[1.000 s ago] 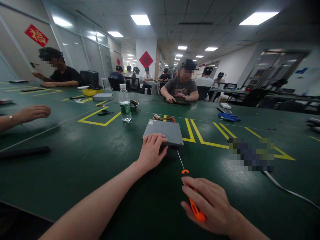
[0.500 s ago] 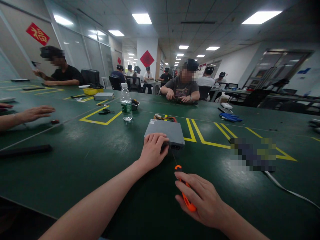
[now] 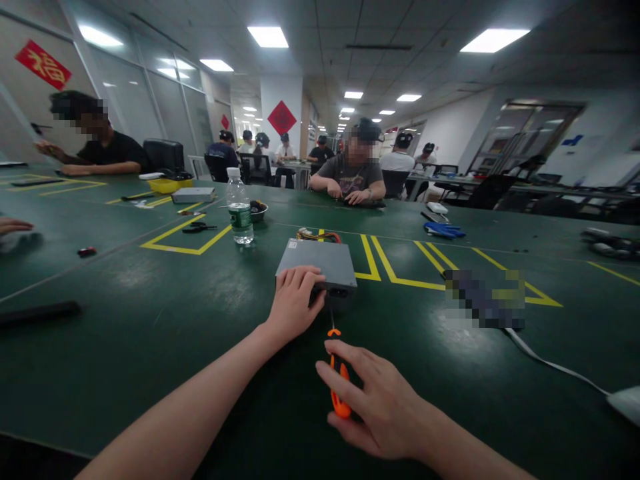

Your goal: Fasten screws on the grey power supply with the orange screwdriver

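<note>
A grey metal computer power supply unit (image 3: 320, 257) lies on the green table, with bundled coloured cables at its far side and a black socket on its near face. My left hand (image 3: 296, 300) holds its near left corner, fingers over the top and thumb at the front. An orange-and-black screwdriver (image 3: 341, 400) points away from me, its thin shaft reaching toward the unit's near face. My right hand (image 3: 373, 393) grips its handle loosely with the fingertips. Whether the tip touches a screw is too small to tell.
A water bottle (image 3: 241, 210) stands beyond the unit to the left, beside a small metal bowl (image 3: 259, 212). Blue gloves (image 3: 444, 231) lie at the right. A black bar (image 3: 37, 313) rests at the left. Opposite sits a co-worker (image 3: 353, 177). Yellow tape (image 3: 410, 284) marks the table.
The view has turned slightly right, so things appear further left. My right hand and the screwdriver have shifted left relative to the unit, and the handle stands more upright in the picture.
</note>
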The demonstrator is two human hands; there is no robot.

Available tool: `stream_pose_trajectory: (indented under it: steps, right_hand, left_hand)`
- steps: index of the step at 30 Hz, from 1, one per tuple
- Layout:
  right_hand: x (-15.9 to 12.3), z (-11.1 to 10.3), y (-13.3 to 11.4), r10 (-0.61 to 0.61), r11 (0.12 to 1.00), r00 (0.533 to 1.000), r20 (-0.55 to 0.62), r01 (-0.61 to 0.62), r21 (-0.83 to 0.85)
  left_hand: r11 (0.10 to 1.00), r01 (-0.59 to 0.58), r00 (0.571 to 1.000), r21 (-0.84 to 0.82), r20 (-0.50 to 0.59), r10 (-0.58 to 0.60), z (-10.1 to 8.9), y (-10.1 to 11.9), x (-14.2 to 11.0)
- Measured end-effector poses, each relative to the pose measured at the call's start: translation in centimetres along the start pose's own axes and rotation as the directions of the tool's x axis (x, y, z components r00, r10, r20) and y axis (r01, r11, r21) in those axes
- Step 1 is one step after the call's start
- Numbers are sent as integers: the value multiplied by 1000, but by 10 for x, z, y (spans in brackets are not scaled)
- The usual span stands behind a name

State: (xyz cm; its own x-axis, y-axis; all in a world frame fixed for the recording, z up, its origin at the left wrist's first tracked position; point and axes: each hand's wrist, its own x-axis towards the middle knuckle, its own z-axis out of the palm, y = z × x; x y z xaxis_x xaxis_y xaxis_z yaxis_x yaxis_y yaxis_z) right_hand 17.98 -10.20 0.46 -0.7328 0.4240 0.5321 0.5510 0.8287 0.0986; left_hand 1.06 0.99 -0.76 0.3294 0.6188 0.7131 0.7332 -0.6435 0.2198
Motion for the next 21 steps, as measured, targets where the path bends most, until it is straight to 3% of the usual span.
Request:
stream_pose_trajectory:
  steps: [6,11,15,21]
  right_hand:
    - [-1,5,0,-27,999,991,-129,33,40]
    - [-1,2,0,53,991,993,-109,-39,127]
    - [4,-5,-2,-18,997,997,-76,23,67]
    - [1,2,-1,-70,995,980,-184,81,52]
  left_hand:
    - [999,-26,1000,22,-7,26,0,1,-1]
    - [996,-67,997,59,-34,69,3,0,-3]
    - [997,-66,996,44,-51,69,3,0,-4]
    - [999,-38,998,27,-52,40,5,0,-4]
